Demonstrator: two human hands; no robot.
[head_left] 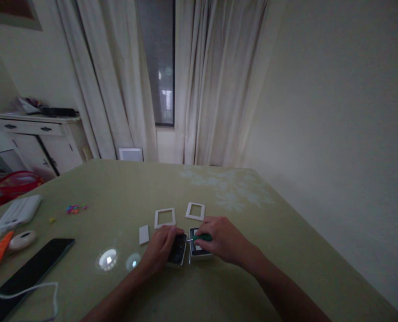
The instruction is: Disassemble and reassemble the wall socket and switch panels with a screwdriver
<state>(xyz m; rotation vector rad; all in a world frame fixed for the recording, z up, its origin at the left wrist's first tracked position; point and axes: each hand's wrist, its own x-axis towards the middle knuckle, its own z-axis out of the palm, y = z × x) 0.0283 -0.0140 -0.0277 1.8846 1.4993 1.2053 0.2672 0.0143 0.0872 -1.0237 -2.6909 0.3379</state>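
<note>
Green-handled screwdriver (202, 237) sits in the right hand (224, 238).

Your left fingers (169, 236) hide part of the dark-faced module (178, 250); your green screwdriver (203, 236) has a tip too small to make out; the left edge crops the black slab (34, 270).

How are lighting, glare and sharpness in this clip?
Head view: dim overall; two bright round glare spots show on the tabletop beside the left hand; the green-handled screwdriver looks soft, its tip hard to make out; the curtains lean outward, suggesting wide-angle distortion.
</note>
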